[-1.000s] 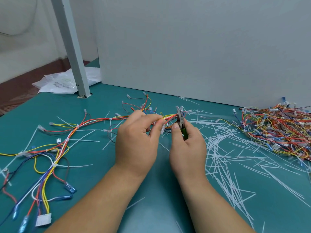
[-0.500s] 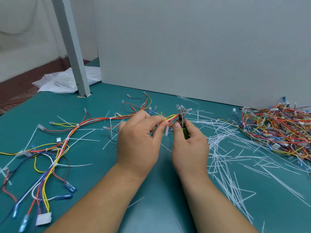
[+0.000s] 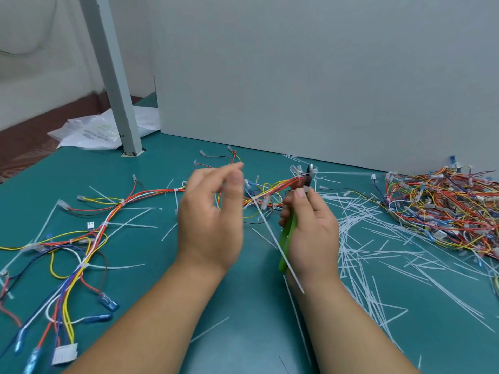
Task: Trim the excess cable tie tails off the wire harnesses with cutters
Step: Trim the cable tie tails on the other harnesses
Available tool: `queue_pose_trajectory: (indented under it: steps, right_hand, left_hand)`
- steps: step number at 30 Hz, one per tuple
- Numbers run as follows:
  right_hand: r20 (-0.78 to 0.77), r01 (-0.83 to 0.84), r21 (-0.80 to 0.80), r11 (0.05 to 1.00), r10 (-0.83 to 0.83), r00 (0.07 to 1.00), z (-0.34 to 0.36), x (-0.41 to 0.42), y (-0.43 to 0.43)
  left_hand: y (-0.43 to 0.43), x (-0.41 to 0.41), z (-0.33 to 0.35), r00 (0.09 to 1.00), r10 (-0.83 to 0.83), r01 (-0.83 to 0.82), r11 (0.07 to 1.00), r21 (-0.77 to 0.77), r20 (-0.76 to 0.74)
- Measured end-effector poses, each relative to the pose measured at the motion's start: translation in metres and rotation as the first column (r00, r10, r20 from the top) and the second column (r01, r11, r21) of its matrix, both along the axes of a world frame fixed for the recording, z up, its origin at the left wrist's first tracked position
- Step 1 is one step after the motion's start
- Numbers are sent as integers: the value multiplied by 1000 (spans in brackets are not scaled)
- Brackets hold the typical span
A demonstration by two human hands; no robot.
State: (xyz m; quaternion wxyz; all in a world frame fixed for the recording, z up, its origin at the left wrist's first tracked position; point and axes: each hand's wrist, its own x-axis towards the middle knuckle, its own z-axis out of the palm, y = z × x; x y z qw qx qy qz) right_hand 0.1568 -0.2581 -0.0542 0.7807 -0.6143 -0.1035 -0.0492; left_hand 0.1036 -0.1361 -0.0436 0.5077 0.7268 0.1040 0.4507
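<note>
While the right hand (image 3: 310,233) grips the green cutters (image 3: 287,236) at the raised harness (image 3: 272,188) end, the left hand (image 3: 213,211) hovers spread and empty; next, probably, steadying the long tie tail (image 3: 278,247) for cutting.

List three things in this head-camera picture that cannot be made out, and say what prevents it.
- Left hand: motion-blurred; whether it touches the wire harness is unclear.
- Cutters: green handles mostly hidden inside the right hand; blade tips too small to judge.
- Pile of harnesses: cut off by the right edge.
</note>
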Motion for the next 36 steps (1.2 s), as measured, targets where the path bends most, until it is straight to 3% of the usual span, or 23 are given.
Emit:
queue_pose_trajectory:
  steps: [2, 4, 9, 12, 15, 18, 20, 24, 28, 31, 34, 36]
  right_hand:
    - [-132, -109, 287, 952, 152, 980, 5, 4, -1]
    - [-182, -189, 513, 838, 321, 930, 7, 9, -5]
    - [-155, -240, 715, 657, 483, 862, 8, 21, -12]
    - [-157, -218, 755, 618, 494, 855, 9, 23, -14]
    - [-154, -224, 773, 593, 519, 841, 9, 23, -15]
    - [-132, -257, 787, 562, 559, 818, 8, 23, -14]
    - [-118, -282, 793, 541, 589, 799, 7, 23, -14]
    - [-167, -229, 807, 544, 583, 795, 4, 28, -17]
    - [-265, -132, 773, 620, 506, 821, 3, 30, -15]
    - [-340, -60, 741, 669, 450, 826, 1, 33, -14]
    - [-369, -53, 703, 709, 427, 826, -1, 36, -13]
    - [-367, -76, 684, 725, 433, 823, 0, 36, -13]
  left_hand:
    - [7, 4, 1, 999, 9, -15, 993, -120, -48]
    - [10, 8, -1, 986, -26, 0, 987, -160, -163]
    - [7, 11, -9, 856, -303, 214, 945, -247, -419]
    - [3, 9, -15, 794, -263, 283, 958, -50, -548]
    - [7, 6, -22, 726, 25, 274, 906, 323, -687]
    - [12, 5, -25, 590, 173, 333, 838, 433, -789]
    - [15, 6, -26, 611, 170, 286, 863, 416, -773]
    - [20, 6, -21, 764, 116, 123, 940, 319, -635]
    - [20, 7, -15, 916, 65, 7, 984, 178, -395]
    - [14, 6, -7, 975, 51, -22, 990, 136, -216]
    - [2, 2, 0, 992, -86, 93, 992, 81, -87]
    - [-4, -2, 1, 936, -342, 342, 939, -13, -77]
